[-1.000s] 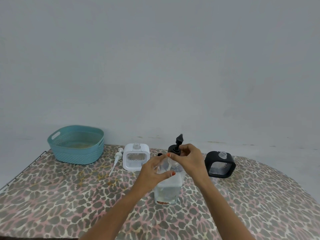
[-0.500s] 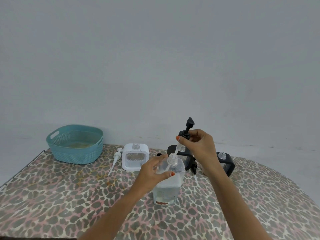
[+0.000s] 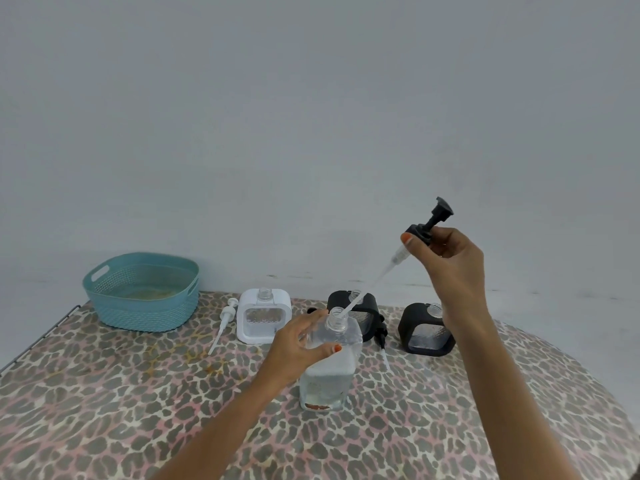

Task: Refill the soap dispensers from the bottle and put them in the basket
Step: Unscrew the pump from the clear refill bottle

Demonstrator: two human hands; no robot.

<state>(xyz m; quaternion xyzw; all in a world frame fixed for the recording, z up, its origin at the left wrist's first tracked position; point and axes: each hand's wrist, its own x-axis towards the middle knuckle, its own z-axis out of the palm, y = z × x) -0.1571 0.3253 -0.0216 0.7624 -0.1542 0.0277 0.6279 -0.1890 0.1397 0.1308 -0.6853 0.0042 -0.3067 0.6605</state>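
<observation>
The clear bottle [image 3: 330, 375] is stood upright on the tabletop [image 3: 138, 410], near the middle of the scene, with its neck uncapped. It is held at the shoulder by the left hand [image 3: 298, 344]; the grip is closed round the bottle, with the thumb on the near face and the fingers over the far left side.

The black pump [image 3: 429, 226] is held by the right hand [image 3: 450, 261], raised above and to the right of the bottle. The grip is closed on the pump collar, which is pinched between thumb and fingertips. The pump is tilted, head up and to the right. Its clear dip tube [image 3: 375, 284] is slanted down to the left, with the lower end at the mouth of the bottle.

Three uncapped dispensers are arranged in a row beyond the bottle: the white dispenser [image 3: 264, 318] to the left, the middle black dispenser [image 3: 369, 304] partly hidden behind the bottle, and the right black dispenser [image 3: 417, 325] to the right. A white pump [image 3: 225, 318] is laid flat just left of the white dispenser. A second black pump [image 3: 381, 332] is laid between the two black dispensers. The teal basket [image 3: 138, 317] is placed at the far left of the tabletop, well apart from the bottle.
</observation>
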